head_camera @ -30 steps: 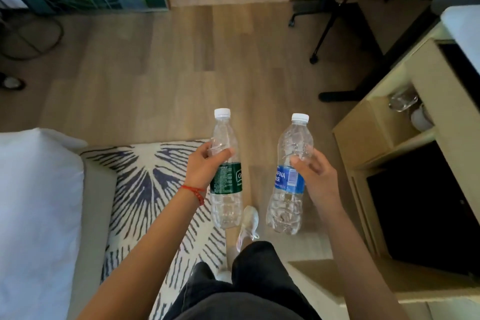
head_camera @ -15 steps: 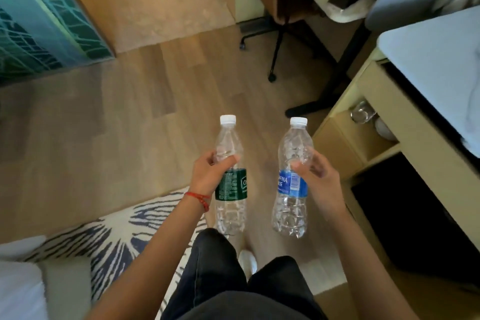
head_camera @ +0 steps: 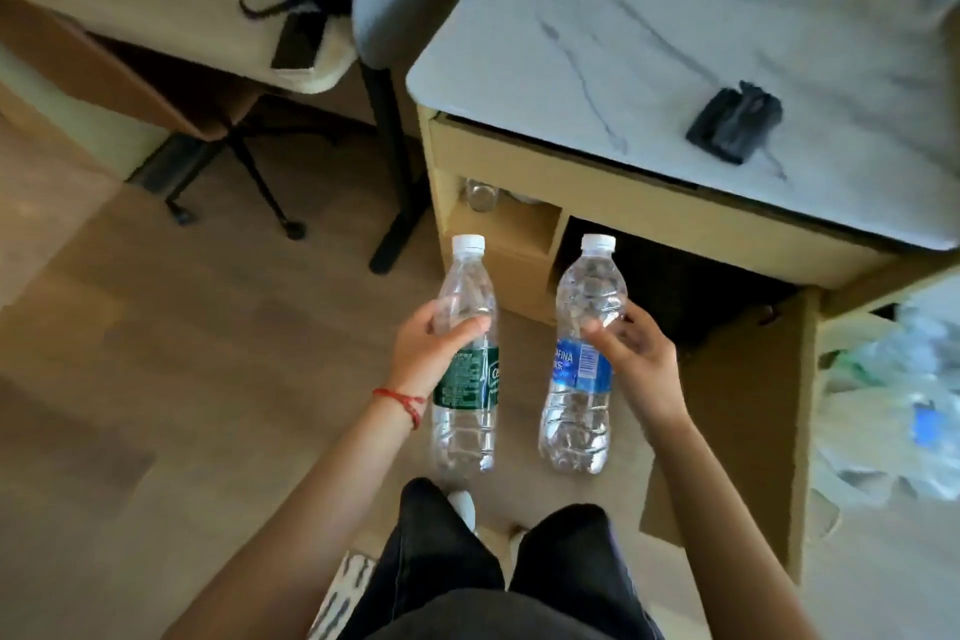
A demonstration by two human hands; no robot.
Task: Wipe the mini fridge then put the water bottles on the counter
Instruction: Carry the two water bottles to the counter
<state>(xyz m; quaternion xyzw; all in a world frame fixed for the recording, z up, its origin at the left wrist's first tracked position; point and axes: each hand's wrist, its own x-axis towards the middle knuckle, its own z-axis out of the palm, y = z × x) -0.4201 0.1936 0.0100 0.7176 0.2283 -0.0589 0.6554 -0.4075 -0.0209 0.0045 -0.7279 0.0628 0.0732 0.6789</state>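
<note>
Desk (head_camera: 156,23): far left of the counter, light top; a dark bag and a dark flat thing lie on it.
Chair (head_camera: 395,0): grey back, between the desk and the counter, touching neither as far as can be seen.
Floor (head_camera: 156,353): wood planks, left of and below the counter.
Left hand (head_camera: 423,353): clenched around the green-label bottle at its upper body, thumb across the front; a red cord circles the wrist.
Green-label bottle (head_camera: 465,359): clear, white cap on, upright, held in the air over the floor, just left of the counter's front corner and below its top.
Blue-label bottle (head_camera: 582,359): clear, white cap on, nearly upright, beside the green-label bottle without touching it, in front of the counter's dark lower opening.
Right hand (head_camera: 641,361): grasping the blue-label bottle from its right side, fingertips on the shoulder above the label.
Counter (head_camera: 597,47): pale marble-look top on a tan cabinet, ahead of both bottles; neither bottle rests on it.
Glass (head_camera: 480,195): in the counter's small open shelf, under the left end of the top.
Black pouch (head_camera: 732,122): lying on the counter, towards its right front.
Plastic bag (head_camera: 893,400): right of the counter's open door, blurred.
</note>
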